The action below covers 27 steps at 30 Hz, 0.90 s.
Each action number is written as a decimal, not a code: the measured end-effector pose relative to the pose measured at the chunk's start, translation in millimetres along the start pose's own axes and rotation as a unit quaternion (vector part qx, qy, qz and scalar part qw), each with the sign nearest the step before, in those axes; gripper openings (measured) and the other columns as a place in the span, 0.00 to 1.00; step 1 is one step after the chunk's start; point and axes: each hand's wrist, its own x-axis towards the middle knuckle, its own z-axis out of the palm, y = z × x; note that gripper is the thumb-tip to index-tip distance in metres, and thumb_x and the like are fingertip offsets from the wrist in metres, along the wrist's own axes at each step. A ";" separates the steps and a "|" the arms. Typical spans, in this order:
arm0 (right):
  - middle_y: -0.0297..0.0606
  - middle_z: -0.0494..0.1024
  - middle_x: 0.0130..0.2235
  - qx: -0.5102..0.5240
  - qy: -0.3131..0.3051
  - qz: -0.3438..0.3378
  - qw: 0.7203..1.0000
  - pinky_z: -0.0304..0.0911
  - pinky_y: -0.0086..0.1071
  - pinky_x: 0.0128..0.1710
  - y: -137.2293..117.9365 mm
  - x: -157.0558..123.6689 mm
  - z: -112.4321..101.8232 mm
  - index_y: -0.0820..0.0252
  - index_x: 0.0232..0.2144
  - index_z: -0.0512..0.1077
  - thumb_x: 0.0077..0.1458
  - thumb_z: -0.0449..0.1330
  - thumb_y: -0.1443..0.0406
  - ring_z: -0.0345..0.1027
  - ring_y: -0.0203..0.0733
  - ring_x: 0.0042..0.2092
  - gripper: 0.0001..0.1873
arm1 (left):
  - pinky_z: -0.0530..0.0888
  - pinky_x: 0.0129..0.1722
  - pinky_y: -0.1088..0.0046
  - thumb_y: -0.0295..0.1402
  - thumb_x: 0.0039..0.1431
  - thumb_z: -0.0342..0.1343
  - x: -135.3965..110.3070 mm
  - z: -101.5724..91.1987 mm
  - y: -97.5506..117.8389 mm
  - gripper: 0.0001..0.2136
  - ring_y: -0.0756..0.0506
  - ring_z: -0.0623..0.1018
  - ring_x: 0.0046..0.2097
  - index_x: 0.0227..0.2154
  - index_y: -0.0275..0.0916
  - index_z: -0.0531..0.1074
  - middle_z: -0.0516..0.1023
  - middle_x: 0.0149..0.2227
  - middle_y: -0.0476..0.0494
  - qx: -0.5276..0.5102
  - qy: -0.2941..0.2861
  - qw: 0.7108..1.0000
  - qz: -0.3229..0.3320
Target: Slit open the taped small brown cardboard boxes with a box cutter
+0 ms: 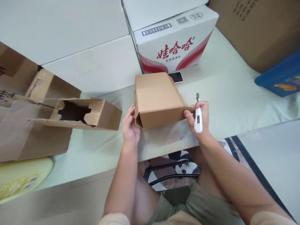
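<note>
A brown cardboard box point(160, 92) is tilted at the front of the table, between my two hands. My left hand point(131, 128) is closed on its left side, with some fingertips hidden behind it. A white utility knife point(198, 120) lies in my right hand point(202, 115), its short metal tip pointing away from me. The thumb of that hand also pinches the torn right corner of the box. To the left, another small cardboard box point(109, 115) lies with its opening showing and its flaps spread.
Behind stand a white carton with red print point(175, 51) and plain white boxes point(93, 65). A phone point(177, 77) lies partly behind the box. Large cartons point(56, 137) stand left, a yellow container point(28, 178) front left, a blue package point(281, 75) right.
</note>
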 end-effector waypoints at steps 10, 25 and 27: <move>0.28 0.61 0.34 0.028 0.029 0.009 0.999 0.58 0.38 0.36 -3.3 0.9 -3.0 0.49 0.41 0.55 0.60 0.64 0.56 0.59 0.38 0.32 0.19 | 0.60 0.78 0.53 0.56 0.54 0.70 -2.4 1.6 -6.7 0.28 0.33 0.63 0.77 0.57 0.55 0.82 0.76 0.68 0.49 0.044 -0.117 0.990 0.063; 0.29 0.63 0.35 0.029 0.032 0.042 0.998 0.60 0.40 0.38 -4.5 1.7 -3.5 0.49 0.41 0.56 0.58 0.64 0.54 0.59 0.40 0.33 0.20 | 0.60 0.78 0.53 0.63 0.56 0.65 -4.0 0.2 -11.4 0.36 0.33 0.60 0.78 0.65 0.53 0.74 0.69 0.74 0.45 0.099 -0.155 0.980 0.080; 0.30 0.63 0.35 0.025 0.031 0.044 0.998 0.61 0.41 0.38 -5.1 1.9 -3.6 0.49 0.41 0.55 0.58 0.63 0.54 0.59 0.41 0.33 0.20 | 0.62 0.77 0.53 0.59 0.55 0.69 -2.8 -1.2 -12.1 0.35 0.33 0.64 0.77 0.63 0.53 0.76 0.71 0.72 0.44 0.117 -0.138 0.980 0.083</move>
